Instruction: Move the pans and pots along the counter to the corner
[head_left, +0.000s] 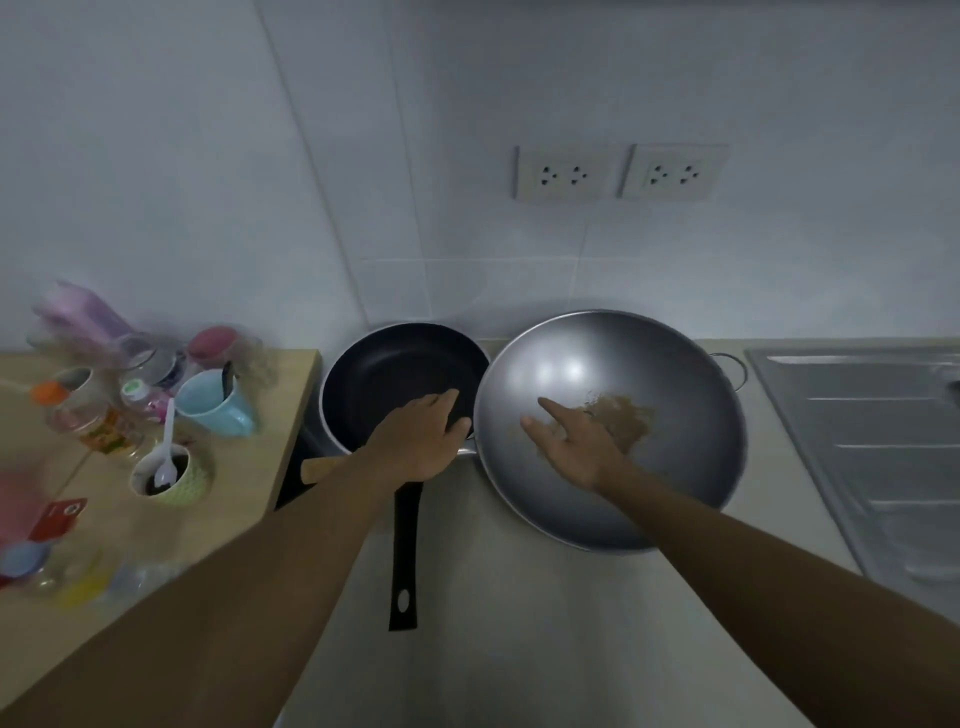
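Since the left hand (421, 436) curls down where the black frying pan (395, 379) meets the steel wok (649, 467), gripping what I cannot tell, a shove could clash the rims or tip the pan. The right hand (576, 441) spreads open over the wok's grey bowl, a brownish stain (623, 421) just beside it. Both vessels sit by the wall ahead of the hands.

Blurred past telling: bottles (98, 415) on table (249, 493). Cut off by right edge: sink (857, 415). Hidden under left hand (421, 436): its own fingertips, so grip unclear, and where pan (395, 374) meets wok (597, 353). Half covered by forearm: wooden handle (319, 469). Partly masked by right hand (576, 441): brown patch (623, 415).
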